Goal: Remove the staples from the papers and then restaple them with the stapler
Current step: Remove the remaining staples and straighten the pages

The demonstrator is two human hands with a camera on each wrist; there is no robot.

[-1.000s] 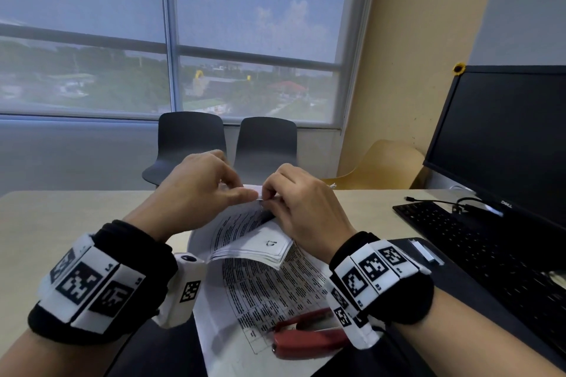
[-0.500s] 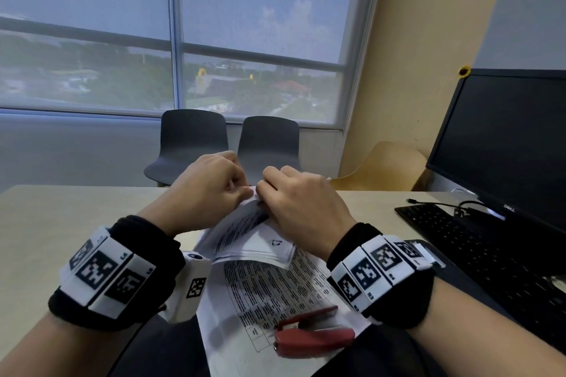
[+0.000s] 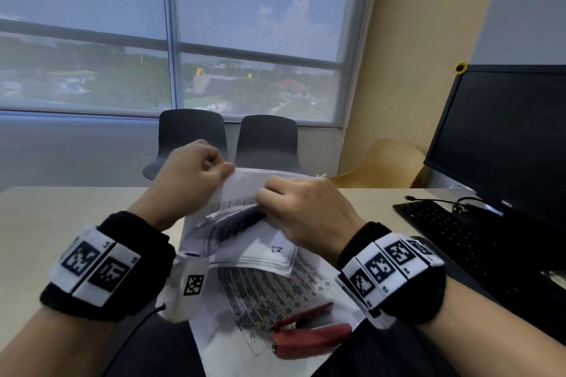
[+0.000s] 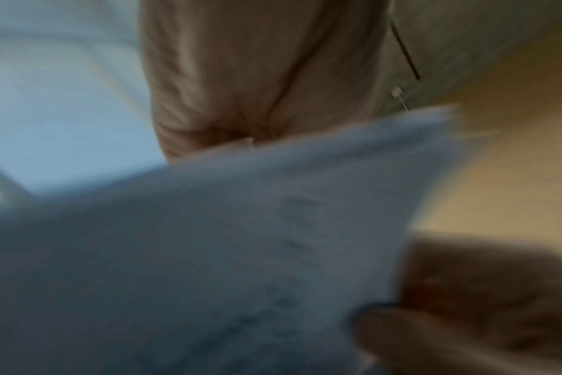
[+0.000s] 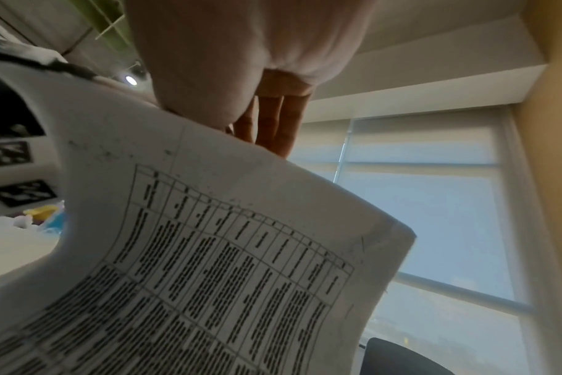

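From the head camera, two hands work at one stack of papers (image 3: 245,242) raised above the desk (image 3: 61,223). The left hand (image 3: 190,171) pinches the top sheet's far edge between thumb and curled fingers; the right hand (image 3: 306,208) grips the same edge just beside it, fingers curled into the fanned pages. One loose printed sheet (image 3: 275,294) lies flat under the stack, and one red stapler (image 3: 309,333) rests on its near end. Behind the desk stand two dark chairs (image 3: 193,138); one monitor (image 3: 505,138) and one keyboard (image 3: 453,232) sit to the right.

The left wrist camera is blurred: one pale sheet (image 4: 241,241) below the palm, the grip itself unclear.

The right wrist camera shows one curved page with a printed table (image 5: 225,266), three fingers (image 5: 273,121) reaching behind its top edge.
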